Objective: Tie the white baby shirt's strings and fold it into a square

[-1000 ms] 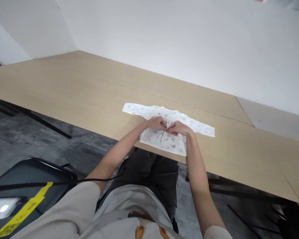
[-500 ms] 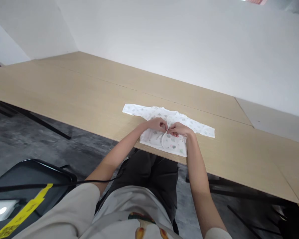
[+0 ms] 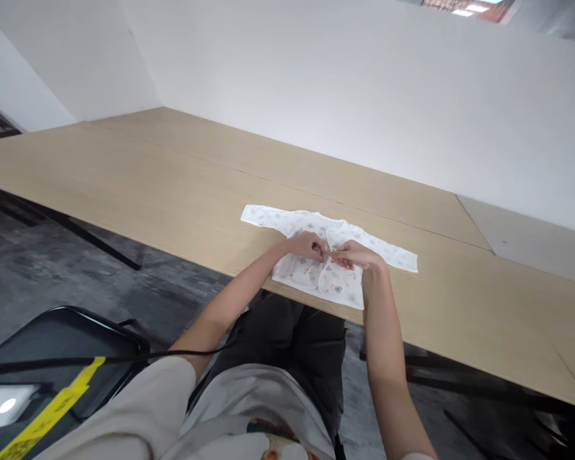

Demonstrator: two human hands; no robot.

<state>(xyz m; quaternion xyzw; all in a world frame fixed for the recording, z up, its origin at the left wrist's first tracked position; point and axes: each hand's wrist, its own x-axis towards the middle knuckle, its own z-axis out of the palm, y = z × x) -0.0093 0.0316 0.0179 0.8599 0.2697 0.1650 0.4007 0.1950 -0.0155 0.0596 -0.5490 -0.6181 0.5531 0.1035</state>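
A small white long-sleeved baby shirt [image 3: 338, 292] with a pale print lies flat on the table, its sleeves spread to both sides and its hem near the front edge. My left hand [image 3: 308, 246] is closed in a pinch at the middle of the shirt's front opening. Facing it from the right, my right hand [image 3: 352, 254] pinches the front edge of the other side. The fingertips of both hands nearly meet over the opening. Whatever small fastening lies between them is too small to make out.
The long wooden table [image 3: 172, 185] runs across the view against a white wall [image 3: 316, 96]. At lower left stands a black chair [image 3: 76, 326] bearing a white device [image 3: 4, 406] and a yellow strap [image 3: 52, 409]. A black cable [image 3: 172, 353] crosses by my left arm.
Both hands stay at the shirt's front, their fingertips now slightly farther apart. The whole view has shifted a little.
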